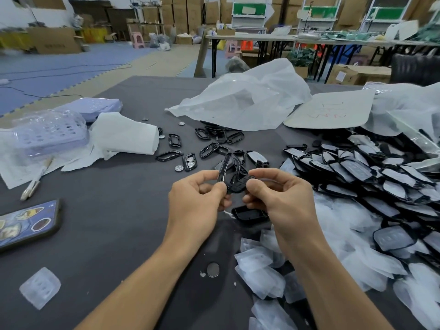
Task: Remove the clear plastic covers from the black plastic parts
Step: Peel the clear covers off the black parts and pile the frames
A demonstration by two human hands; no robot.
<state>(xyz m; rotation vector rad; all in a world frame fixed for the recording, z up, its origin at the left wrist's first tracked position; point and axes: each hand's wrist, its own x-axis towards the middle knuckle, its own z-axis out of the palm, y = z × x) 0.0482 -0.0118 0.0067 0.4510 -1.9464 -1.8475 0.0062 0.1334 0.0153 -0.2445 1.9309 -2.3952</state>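
Head view: dark grey table (114, 222) seen from above, both hands raised over its middle.
left grip (197, 198): thumb and forefinger pinched narrow on the left edge of the black plastic part (234, 179).
right grip (278, 198): thumb and curled fingers pinched on the right end of the same part.
Held part: up off the table between the two grips, tilted on edge, looped frame pointing up and away; any clear cover on it too blurred to tell.
Second black part (250, 213): flat on the table, just under the right grip's fingers.
Covered parts (381, 177): large heap at the right, overlapping, clear covers on.
Clear covers (266, 270): loose heap at lower right, beside the right forearm; one stray cover (40, 287) well apart at lower left.
Bare frames (209, 148): scattered beyond the hands, a few coin cells (178, 167) among them.
Phone (26, 225): at the left edge, flat.
White bag (245, 98): crumpled at the far side.
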